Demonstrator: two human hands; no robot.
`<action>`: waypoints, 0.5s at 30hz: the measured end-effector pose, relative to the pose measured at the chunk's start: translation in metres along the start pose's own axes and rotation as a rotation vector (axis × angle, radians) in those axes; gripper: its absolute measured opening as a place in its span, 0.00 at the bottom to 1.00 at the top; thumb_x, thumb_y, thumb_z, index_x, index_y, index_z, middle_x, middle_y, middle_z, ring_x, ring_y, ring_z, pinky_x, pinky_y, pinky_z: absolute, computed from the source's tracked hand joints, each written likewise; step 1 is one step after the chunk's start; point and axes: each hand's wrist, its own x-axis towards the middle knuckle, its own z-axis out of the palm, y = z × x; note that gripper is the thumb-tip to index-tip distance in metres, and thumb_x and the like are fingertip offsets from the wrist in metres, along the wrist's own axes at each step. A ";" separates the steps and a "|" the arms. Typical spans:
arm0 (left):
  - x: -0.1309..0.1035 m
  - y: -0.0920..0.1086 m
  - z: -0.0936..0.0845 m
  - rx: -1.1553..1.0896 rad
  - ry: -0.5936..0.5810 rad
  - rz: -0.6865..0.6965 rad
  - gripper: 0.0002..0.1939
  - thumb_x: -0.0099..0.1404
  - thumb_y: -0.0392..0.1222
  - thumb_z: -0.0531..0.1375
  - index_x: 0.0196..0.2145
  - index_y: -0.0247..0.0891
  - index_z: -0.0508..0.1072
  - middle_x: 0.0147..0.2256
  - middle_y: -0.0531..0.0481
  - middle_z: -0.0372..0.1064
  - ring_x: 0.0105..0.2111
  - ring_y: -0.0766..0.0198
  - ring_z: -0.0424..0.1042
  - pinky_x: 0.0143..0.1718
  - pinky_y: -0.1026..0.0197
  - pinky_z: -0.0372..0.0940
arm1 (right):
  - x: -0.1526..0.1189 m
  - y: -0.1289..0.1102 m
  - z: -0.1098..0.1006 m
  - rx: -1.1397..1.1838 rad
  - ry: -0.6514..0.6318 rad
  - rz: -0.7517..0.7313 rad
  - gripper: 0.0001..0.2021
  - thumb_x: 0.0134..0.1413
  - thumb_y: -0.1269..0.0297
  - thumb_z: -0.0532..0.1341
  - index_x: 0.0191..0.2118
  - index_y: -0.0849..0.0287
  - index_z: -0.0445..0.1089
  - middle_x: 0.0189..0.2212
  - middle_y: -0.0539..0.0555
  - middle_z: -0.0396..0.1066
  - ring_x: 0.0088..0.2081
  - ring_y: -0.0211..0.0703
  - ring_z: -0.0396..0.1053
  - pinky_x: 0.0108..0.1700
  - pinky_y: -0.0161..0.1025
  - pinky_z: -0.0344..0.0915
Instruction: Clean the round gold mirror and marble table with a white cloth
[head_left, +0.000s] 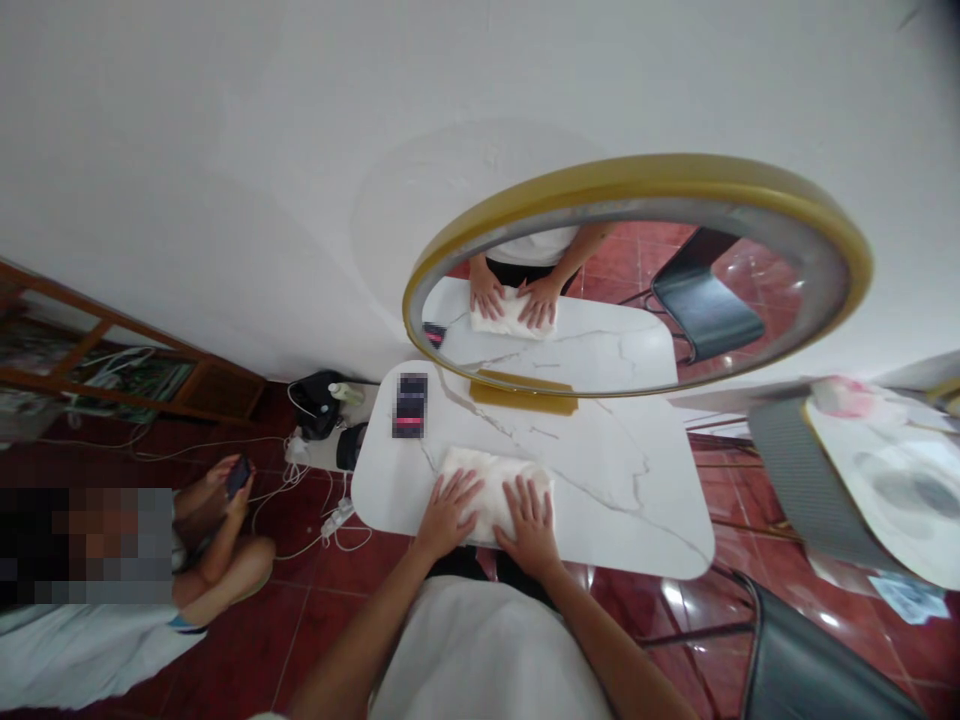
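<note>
A folded white cloth (493,490) lies flat near the front edge of the white marble-patterned table (615,490). My left hand (452,512) rests on its left part with the fingers spread. On the right part lies my right hand (529,522), palm down and fingers apart. Neither hand grips the cloth. A phone (410,405) sits on the table beyond my left hand. Both hands and the cloth also appear in the round mirror.
A gold-framed round mirror (555,345) stands on a gold base (523,391) at the table's back. On the left sits a person (97,640) holding a phone (238,477). Cables and a power strip (337,517) lie on the floor. A black chair (817,660) is at right.
</note>
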 end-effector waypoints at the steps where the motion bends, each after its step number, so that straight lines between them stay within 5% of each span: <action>1: -0.005 -0.003 -0.001 0.009 -0.005 0.004 0.30 0.67 0.50 0.50 0.65 0.52 0.45 0.65 0.56 0.46 0.65 0.59 0.44 0.64 0.48 0.39 | -0.001 -0.003 0.000 0.000 -0.014 -0.006 0.39 0.57 0.47 0.51 0.67 0.55 0.34 0.67 0.58 0.34 0.66 0.60 0.32 0.62 0.63 0.32; 7: -0.018 -0.030 -0.013 0.081 0.040 -0.046 0.29 0.66 0.45 0.51 0.64 0.51 0.49 0.63 0.55 0.50 0.64 0.60 0.47 0.64 0.49 0.39 | 0.022 -0.031 0.005 0.038 -0.088 -0.045 0.42 0.54 0.44 0.53 0.67 0.56 0.34 0.67 0.61 0.33 0.66 0.65 0.33 0.61 0.64 0.32; 15: -0.060 -0.082 -0.033 0.186 0.149 -0.236 0.28 0.65 0.41 0.50 0.62 0.52 0.54 0.62 0.54 0.53 0.64 0.58 0.48 0.64 0.47 0.41 | 0.071 -0.100 0.002 0.231 -0.272 -0.204 0.44 0.53 0.42 0.53 0.67 0.59 0.33 0.67 0.63 0.28 0.66 0.67 0.30 0.61 0.67 0.29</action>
